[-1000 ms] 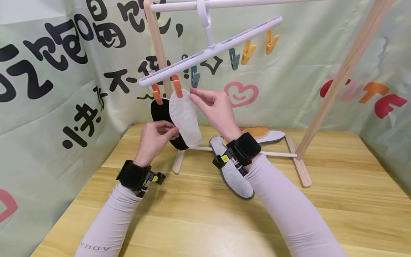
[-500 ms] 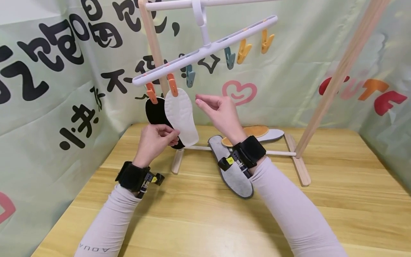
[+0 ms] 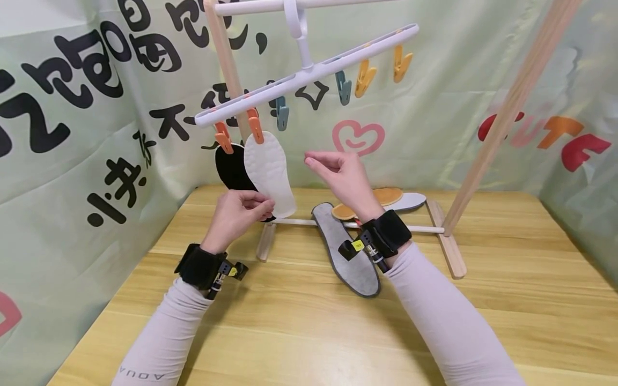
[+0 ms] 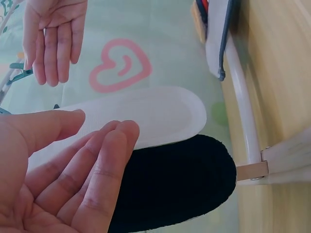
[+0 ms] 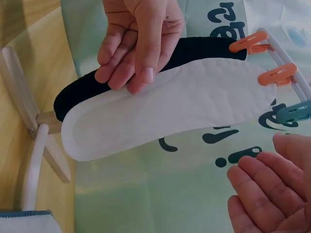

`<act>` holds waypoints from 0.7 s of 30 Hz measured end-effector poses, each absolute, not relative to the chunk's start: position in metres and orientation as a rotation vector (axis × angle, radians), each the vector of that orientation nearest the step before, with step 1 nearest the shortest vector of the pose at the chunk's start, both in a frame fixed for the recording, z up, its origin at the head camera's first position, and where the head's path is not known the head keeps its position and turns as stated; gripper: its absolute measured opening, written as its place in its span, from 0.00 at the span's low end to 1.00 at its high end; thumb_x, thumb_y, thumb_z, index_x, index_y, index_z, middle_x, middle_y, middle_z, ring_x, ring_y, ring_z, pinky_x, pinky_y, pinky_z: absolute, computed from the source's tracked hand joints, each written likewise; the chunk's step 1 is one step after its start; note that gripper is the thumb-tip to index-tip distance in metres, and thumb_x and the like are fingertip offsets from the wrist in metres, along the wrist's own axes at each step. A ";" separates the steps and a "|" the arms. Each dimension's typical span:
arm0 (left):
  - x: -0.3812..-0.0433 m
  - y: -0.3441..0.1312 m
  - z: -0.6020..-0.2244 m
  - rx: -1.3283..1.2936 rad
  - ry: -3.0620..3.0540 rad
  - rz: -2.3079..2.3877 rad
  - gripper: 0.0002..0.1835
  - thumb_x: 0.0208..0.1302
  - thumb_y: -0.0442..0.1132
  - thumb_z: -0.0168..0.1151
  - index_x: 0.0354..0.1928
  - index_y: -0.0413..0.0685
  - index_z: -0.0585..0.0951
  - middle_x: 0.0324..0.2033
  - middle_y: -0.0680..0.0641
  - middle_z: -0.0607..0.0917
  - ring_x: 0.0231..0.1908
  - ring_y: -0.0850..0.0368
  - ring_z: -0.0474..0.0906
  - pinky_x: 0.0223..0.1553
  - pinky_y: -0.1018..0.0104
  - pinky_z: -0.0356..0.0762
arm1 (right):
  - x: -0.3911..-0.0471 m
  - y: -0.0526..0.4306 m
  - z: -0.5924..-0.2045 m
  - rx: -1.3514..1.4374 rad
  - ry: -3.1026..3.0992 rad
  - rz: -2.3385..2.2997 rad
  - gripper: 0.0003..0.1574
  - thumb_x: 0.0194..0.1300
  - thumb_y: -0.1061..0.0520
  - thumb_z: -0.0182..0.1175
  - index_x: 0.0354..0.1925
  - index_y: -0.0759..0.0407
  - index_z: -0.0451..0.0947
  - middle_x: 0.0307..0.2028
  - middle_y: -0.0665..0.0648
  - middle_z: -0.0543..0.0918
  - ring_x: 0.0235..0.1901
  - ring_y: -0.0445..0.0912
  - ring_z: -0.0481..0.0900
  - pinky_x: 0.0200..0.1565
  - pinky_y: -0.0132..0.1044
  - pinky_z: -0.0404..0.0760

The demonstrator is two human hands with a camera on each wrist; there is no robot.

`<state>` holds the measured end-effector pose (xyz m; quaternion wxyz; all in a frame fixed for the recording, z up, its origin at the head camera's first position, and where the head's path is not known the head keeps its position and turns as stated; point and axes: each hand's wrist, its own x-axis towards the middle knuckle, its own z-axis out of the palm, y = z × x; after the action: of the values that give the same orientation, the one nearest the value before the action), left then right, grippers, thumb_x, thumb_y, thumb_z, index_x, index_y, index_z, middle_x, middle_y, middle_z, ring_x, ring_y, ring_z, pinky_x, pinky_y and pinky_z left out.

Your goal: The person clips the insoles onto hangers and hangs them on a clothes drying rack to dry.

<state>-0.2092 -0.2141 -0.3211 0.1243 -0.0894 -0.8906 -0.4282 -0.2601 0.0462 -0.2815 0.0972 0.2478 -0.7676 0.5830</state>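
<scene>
A white insole (image 3: 270, 174) hangs from an orange clip (image 3: 255, 126) at the lower left end of the lilac hanger (image 3: 304, 75). Beside and partly behind it, a black insole (image 3: 233, 169) hangs from the other orange clip (image 3: 223, 138). My left hand (image 3: 238, 214) is at the white insole's lower left edge; in the left wrist view its thumb and fingertips stand apart. Whether they touch the insole I cannot tell. To the right of the white insole, my right hand (image 3: 344, 174) is in the air, holding nothing, fingers loosely bent (image 5: 272, 189).
Blue-green clips (image 3: 282, 113) and yellow clips (image 3: 365, 79) hang free along the tilted hanger. A grey insole (image 3: 345, 252) lies on the wooden table (image 3: 289, 332), with an orange insole (image 3: 388, 195) and a pale insole (image 3: 411, 201) behind. The rack's wooden leg (image 3: 451, 252) stands right.
My right hand has drawn away from the white insole's top edge, moving right and down. My left hand stays near the lower edge. Both insoles still hang from the orange clips.
</scene>
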 end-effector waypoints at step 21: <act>-0.212 -0.206 -0.332 -0.341 -2.661 -1.265 0.10 0.72 0.43 0.72 0.46 0.44 0.93 0.35 0.44 0.95 0.40 0.42 0.94 0.40 0.72 0.86 | -0.266 0.091 -0.307 0.608 -2.340 1.878 0.25 0.79 0.45 0.65 0.63 0.60 0.86 0.54 0.66 0.91 0.49 0.41 0.92 0.55 0.36 0.88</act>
<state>-0.2117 -0.2056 -0.3318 0.0876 -0.1145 -0.8936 -0.4250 -0.2660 0.0911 -0.3075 0.0400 0.1983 -0.7638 0.6129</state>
